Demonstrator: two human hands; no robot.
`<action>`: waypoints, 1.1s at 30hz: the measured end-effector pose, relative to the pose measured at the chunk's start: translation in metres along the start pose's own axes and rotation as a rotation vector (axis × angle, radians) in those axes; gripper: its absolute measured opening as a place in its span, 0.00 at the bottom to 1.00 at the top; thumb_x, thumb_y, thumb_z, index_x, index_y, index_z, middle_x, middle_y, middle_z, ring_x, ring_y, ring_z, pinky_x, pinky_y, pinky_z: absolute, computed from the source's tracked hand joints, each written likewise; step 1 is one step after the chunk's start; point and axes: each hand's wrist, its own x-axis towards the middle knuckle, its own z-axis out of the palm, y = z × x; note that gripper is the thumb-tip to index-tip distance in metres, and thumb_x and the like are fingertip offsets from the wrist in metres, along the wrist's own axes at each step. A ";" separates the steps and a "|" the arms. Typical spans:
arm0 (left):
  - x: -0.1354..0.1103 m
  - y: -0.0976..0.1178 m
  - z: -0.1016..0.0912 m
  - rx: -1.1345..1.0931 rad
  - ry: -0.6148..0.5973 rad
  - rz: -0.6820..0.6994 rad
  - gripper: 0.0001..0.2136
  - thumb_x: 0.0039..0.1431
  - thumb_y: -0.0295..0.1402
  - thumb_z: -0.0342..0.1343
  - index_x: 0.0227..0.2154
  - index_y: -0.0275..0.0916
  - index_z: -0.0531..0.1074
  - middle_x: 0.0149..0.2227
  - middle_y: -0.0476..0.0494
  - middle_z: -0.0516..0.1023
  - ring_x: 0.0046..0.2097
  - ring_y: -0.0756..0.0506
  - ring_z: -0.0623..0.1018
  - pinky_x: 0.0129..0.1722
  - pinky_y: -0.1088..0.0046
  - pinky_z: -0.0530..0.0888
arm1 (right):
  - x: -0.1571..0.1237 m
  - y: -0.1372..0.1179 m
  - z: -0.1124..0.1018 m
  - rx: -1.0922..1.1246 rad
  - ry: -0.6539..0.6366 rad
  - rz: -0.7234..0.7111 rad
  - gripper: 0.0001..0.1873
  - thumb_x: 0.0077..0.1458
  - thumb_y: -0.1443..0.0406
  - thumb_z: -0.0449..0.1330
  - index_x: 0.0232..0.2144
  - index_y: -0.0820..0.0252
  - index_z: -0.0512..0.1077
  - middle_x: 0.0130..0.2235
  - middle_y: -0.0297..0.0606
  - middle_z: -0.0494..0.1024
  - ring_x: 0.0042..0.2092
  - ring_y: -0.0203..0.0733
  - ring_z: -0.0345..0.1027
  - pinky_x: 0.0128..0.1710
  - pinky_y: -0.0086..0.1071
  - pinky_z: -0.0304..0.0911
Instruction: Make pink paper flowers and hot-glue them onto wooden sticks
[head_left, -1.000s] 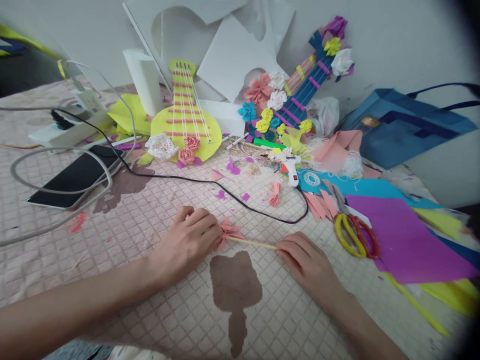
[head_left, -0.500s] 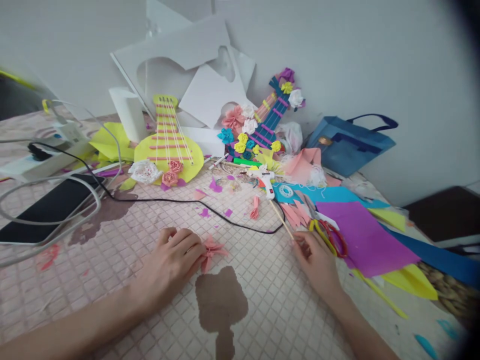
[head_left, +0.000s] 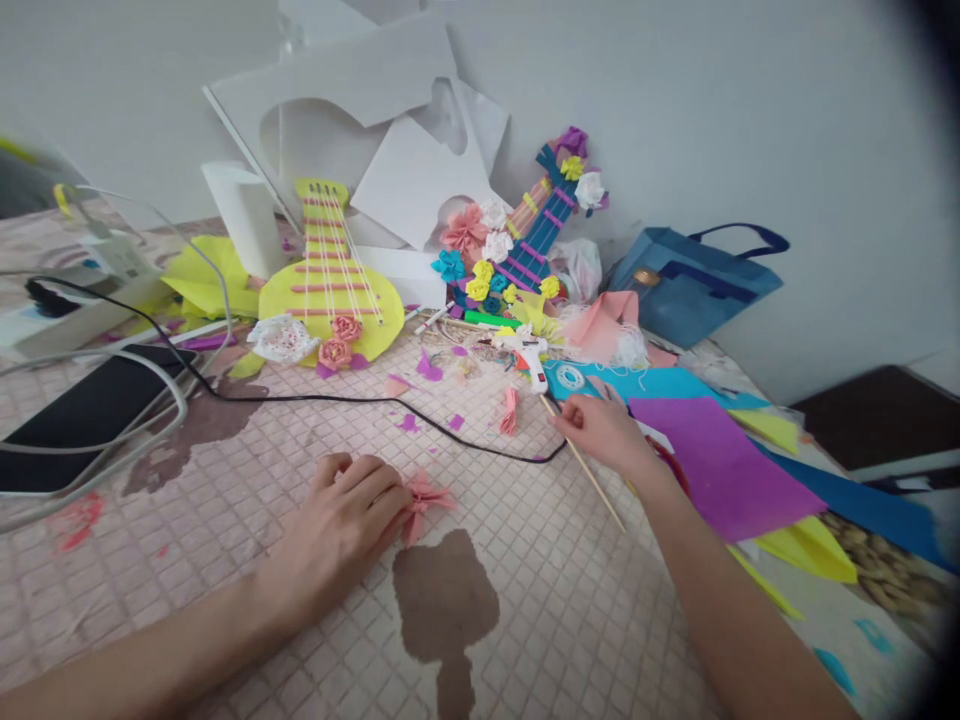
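Note:
My left hand (head_left: 356,510) rests on the table with its fingers closed on a pink paper flower (head_left: 429,500), whose petals stick out to the right. Over to the right, my right hand (head_left: 604,432) has its fingers curled together beside the cord of a white glue gun (head_left: 534,362). Whether the cord or anything else is pinched there I cannot make out. A thin wooden stick (head_left: 600,490) passes under that hand and lies on the table. Left of the right hand lies a small bunched pink paper piece (head_left: 509,411).
At the back stand a yellow paper guitar (head_left: 330,285) and a blue guitar (head_left: 536,250) with paper flowers. A black cord (head_left: 315,399) crosses the table. A purple sheet (head_left: 727,465), a blue bag (head_left: 675,285) and a dark phone (head_left: 82,420) lie around. White cut-out board (head_left: 409,180) leans behind.
My right hand has let go of the wooden stick, which now lies on the table, and has moved up towards the glue gun. The left hand stays on the pink flower.

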 end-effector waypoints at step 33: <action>0.001 -0.002 -0.002 0.005 0.002 0.017 0.09 0.65 0.30 0.48 0.30 0.38 0.71 0.31 0.47 0.74 0.37 0.45 0.70 0.41 0.62 0.59 | 0.062 -0.005 0.026 0.084 0.202 0.068 0.13 0.50 0.56 0.59 0.32 0.60 0.68 0.32 0.42 0.76 0.35 0.46 0.69 0.34 0.34 0.61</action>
